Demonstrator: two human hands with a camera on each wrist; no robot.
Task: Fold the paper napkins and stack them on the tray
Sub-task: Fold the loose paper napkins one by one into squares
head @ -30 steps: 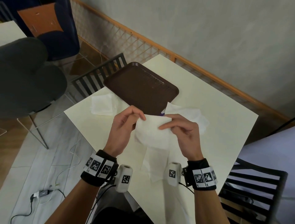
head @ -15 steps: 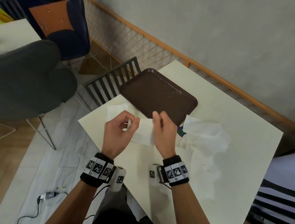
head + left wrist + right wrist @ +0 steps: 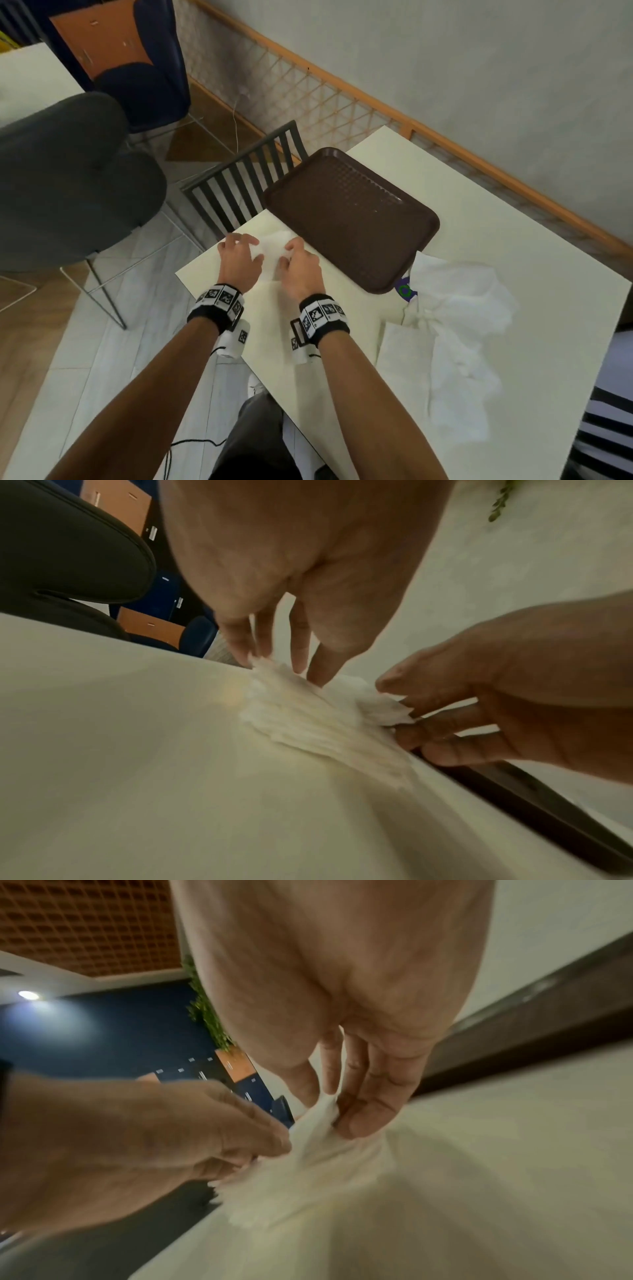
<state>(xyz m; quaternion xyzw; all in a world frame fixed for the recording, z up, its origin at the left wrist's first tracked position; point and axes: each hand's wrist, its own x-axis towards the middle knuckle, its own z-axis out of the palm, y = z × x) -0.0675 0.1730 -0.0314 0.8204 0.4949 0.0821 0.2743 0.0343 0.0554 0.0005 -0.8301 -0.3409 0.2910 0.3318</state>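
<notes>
A white, soft, crinkled napkin (image 3: 274, 247) lies on the worktop (image 3: 513, 260) just beside the brown tray (image 3: 352, 219). The left hand (image 3: 239, 260) presses it with straight fingers; the right hand (image 3: 301, 270) seemingly pinches its edge.

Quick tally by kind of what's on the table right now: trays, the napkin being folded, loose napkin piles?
Tray: 1
Napkin being folded: 1
Loose napkin pile: 1, sheets too jumbled to count
Total: 3
</notes>
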